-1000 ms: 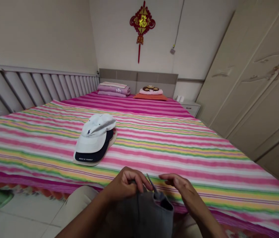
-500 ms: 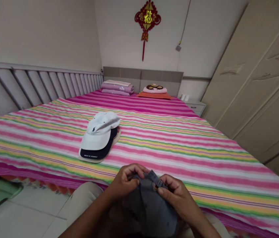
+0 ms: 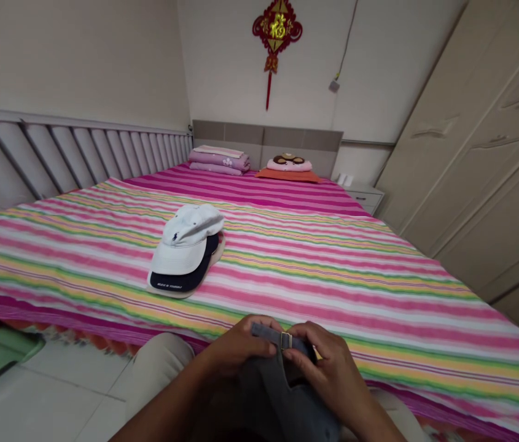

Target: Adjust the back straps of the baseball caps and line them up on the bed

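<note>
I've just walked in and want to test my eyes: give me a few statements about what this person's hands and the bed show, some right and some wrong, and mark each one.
1. Both hands hold a grey cap. True: the left hand and right hand grip it at its strap and brass buckle.
2. A white cap tops a stack of caps on the striped bed. True.
3. The right hand rests on the white cap. False: it is on the grey cap, apart from the stack.
4. The red ornament lies on the bed. False: it hangs on the wall.
5. Folded bedding sits by the headboard. True.
</note>
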`<state>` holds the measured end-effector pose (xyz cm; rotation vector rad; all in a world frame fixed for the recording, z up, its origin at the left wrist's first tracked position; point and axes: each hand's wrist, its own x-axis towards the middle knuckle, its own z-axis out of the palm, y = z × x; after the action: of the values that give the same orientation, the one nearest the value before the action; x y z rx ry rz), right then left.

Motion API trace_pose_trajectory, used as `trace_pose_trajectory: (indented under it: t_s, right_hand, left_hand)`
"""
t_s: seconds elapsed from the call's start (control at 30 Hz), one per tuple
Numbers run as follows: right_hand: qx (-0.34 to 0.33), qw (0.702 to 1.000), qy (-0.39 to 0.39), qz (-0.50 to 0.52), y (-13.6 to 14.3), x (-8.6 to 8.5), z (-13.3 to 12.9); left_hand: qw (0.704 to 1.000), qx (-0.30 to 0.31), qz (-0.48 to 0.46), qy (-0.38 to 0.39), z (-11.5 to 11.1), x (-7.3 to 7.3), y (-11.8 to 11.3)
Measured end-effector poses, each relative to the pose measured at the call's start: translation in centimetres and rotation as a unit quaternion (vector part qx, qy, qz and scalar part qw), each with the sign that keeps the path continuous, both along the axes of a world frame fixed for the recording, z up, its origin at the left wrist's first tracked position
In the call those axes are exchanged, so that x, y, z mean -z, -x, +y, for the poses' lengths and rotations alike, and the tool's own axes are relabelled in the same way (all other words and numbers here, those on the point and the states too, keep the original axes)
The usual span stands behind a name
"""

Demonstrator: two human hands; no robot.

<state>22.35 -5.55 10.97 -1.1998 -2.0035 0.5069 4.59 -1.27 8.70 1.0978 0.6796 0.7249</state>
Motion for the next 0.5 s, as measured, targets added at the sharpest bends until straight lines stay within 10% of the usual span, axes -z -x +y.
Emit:
trace_pose_trajectory:
  t_s: [0.5]
  right_hand:
    - [-0.021,0.978,-0.194,-0.070,-0.04,-0.33,-0.01]
  left_hand:
    - [0.997,-0.052,-0.050,0.001,-0.45,0.92,-0.71]
